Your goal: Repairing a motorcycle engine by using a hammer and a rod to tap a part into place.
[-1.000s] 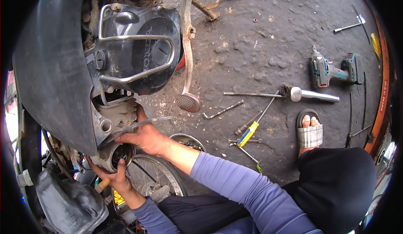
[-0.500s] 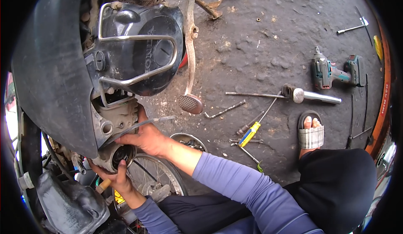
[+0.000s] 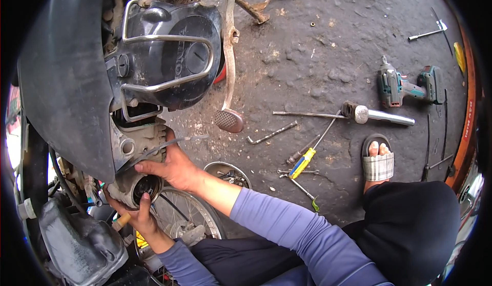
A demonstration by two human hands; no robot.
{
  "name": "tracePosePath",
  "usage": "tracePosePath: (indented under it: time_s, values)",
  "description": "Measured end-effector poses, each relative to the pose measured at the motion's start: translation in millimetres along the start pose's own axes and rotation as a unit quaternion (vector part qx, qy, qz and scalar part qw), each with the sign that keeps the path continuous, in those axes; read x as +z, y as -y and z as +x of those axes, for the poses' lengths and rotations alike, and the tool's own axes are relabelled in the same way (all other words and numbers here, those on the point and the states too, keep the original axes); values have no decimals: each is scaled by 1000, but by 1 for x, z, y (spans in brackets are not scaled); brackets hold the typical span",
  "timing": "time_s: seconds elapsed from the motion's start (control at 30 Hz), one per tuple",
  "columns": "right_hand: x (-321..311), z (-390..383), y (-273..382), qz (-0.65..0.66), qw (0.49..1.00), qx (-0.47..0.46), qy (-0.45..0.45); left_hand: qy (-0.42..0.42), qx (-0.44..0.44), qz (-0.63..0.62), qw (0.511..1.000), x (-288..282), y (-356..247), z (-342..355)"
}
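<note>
A motorcycle engine's grey metal cylinder head (image 3: 122, 187), with a round opening in its near side, sits below the finned cylinder (image 3: 146, 137). My left hand (image 3: 147, 225) holds the head from below, its thumb at the rim of the opening. A short tan tube end (image 3: 122, 221) shows against that hand. My right hand (image 3: 177, 169) wraps around the head and finned part from the right, thumb across the front; its fingertips are hidden behind the metal. A thin grey strip (image 3: 187, 140) crosses over this hand. The black engine cover (image 3: 177, 70) lies above, behind a bent metal guard bar (image 3: 169, 38).
On the dark floor lie a cordless impact wrench (image 3: 405, 86), a hammer (image 3: 379, 116), a yellow-blue screwdriver (image 3: 303, 162), a hex key (image 3: 271, 132) and a T-handle wrench (image 3: 428, 33). A bowl of small parts (image 3: 248, 179) stands by my right forearm. A brake pedal (image 3: 229, 120) juts out above.
The whole view has shifted slightly. Both hands keep their grip on the cylinder head, which looks tilted a little differently; the tools on the floor stay put.
</note>
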State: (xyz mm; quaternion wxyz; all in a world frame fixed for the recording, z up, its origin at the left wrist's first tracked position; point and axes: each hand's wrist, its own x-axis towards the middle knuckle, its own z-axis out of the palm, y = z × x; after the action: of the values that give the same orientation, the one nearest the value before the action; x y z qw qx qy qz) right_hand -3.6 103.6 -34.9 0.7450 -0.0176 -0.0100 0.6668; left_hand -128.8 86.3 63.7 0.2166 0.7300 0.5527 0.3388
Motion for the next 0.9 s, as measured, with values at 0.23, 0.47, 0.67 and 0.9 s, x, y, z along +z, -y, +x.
tracePosePath:
  time_s: [0.23, 0.47, 0.67, 0.9]
  values:
    - [-1, 0, 2, -39, 999, 3, -3, -2, 1, -5, 1000, 0, -1, 1]
    - [2, -3, 8, 10, 1000, 12, 3, -20, -4, -6, 1000, 1, -1, -2]
    - [-4, -2, 10, -39, 998, 44, 15, -24, -15, -26, 999, 5, -2, -2]
    - [-1, 1, 14, -15, 999, 36, 13, -28, 13, 46, 998, -4, 7, 0]
